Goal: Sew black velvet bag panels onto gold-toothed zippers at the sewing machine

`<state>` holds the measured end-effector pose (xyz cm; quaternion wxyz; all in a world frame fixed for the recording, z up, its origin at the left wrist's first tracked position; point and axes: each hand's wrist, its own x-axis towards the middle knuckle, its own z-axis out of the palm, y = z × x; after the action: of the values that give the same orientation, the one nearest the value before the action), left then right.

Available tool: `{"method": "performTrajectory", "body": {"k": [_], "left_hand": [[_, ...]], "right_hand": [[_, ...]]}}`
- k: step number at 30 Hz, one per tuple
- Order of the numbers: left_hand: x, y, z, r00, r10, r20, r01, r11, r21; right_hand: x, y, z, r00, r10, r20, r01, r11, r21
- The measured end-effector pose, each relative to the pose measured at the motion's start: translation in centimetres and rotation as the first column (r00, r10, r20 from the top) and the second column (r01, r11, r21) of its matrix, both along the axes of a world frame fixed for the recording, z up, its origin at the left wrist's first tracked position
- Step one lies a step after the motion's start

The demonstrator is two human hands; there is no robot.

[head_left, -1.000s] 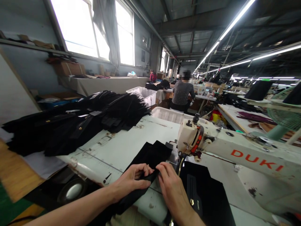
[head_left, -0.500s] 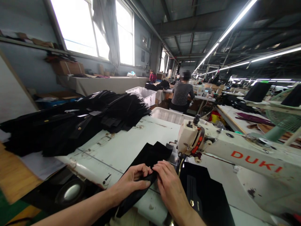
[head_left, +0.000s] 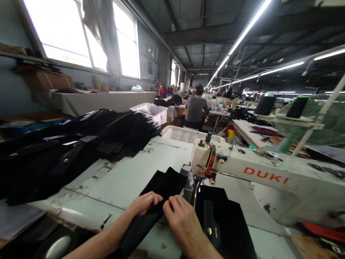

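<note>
Left hand (head_left: pixel 147 202): bare, toward seven o'clock; slim, running into a narrow wrist
Left forearm (head_left: pixel 106 235): bare along the whole stretch in view, long and slender, cut off by the lower edge past seven o'clock
Right hand (head_left: pixel 182 216): bare, near six o'clock; knuckles visible, back broader than the wrist
Right forearm (head_left: pixel 203 247): bare, a short stretch in view between five and six o'clock
Fingers (head_left: pixel 175 203): slender, uncovered; nails too small to make out
</note>
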<state>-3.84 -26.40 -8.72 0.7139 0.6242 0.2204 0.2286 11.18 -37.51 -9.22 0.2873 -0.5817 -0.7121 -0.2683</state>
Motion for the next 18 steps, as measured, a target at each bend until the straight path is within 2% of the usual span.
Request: {"method": "performTrajectory", "body": {"k": [3,6,10,12,13,15,16,17,18], "left_hand": [[0.8,0.9,0.9,0.993,-0.033,-0.117,0.038,0.998,0.043],[1.4,1.0,2.2,0.970,-0.057,-0.235,0.080,0.993,0.090],[1.8,0.6,3.2,0.977,-0.029,-0.209,0.036,0.999,0.029],[1.7,0.1,3.4,0.989,0.024,-0.144,-0.024,1.000,0.000],[1.7,-0.2,3.4,0.993,0.065,-0.101,-0.066,0.998,-0.010],[1.7,-1.0,3.5,0.987,0.161,-0.012,-0.162,0.986,-0.031],[1.7,-1.4,3.6,0.979,0.200,0.027,-0.199,0.979,-0.032],[1.8,-1.9,3.6,0.972,0.227,0.056,-0.226,0.974,-0.020],[2.0,-2.3,3.7,0.969,0.237,0.074,-0.238,0.971,0.001]], "right_hand": [[-0.9,0.2,-0.7,0.998,0.010,0.065,-0.018,0.991,0.130],[-1.4,0.3,-0.1,0.995,0.051,0.091,-0.069,0.976,0.208],[-1.1,-0.2,1.4,0.994,0.032,0.103,-0.055,0.972,0.228],[-0.7,-0.7,1.1,0.997,0.012,0.078,-0.026,0.982,0.188],[-0.6,-0.9,0.5,0.999,0.020,0.032,-0.024,0.988,0.151],[-1.1,-1.1,-1.4,0.980,0.042,-0.193,-0.027,0.996,0.080],[-1.5,-1.0,-2.5,0.928,0.039,-0.370,-0.021,0.998,0.053],[-2.2,-0.8,-3.5,0.837,0.015,-0.546,0.000,1.000,0.028],[-3.0,-0.6,-4.3,0.780,-0.020,-0.626,0.019,1.000,-0.008]]}}
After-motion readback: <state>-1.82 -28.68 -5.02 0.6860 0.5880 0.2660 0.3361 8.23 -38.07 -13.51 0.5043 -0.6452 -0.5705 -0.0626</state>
